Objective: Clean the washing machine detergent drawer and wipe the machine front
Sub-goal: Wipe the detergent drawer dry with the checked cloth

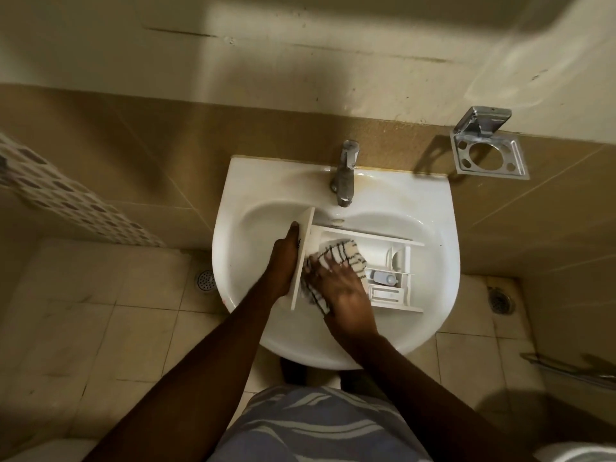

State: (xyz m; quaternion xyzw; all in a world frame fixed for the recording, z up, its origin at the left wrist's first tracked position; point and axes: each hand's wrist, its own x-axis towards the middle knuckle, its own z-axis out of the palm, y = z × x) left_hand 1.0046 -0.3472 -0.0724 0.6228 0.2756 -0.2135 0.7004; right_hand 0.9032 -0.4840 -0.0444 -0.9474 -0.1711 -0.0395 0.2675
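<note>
The white plastic detergent drawer [393, 258] lies in the bowl of the white ceramic sink [233, 195], at the centre of the frame, with its flat front panel tilted up on the left side. Inside its right-hand compartments sits a small pale blue cap [383, 278].

A cream cloth with dark stripes [343, 255] is bunched in the drawer's left compartment, just behind the panel. The right hand [340, 288] presses down on it with spread, nearly straight fingers, not clenched round it.

The left hand [283, 261] lies flat against the panel's outer face, fingers stretched along it; the thumb is hidden.

Above the drawer stands a dull metal tap [345, 173]. At the upper right, a square chrome holder [488, 148] is fixed to the tan wall. Round floor drains show on either side of the sink, at left [205, 280] and right [500, 300], in beige tiles.
</note>
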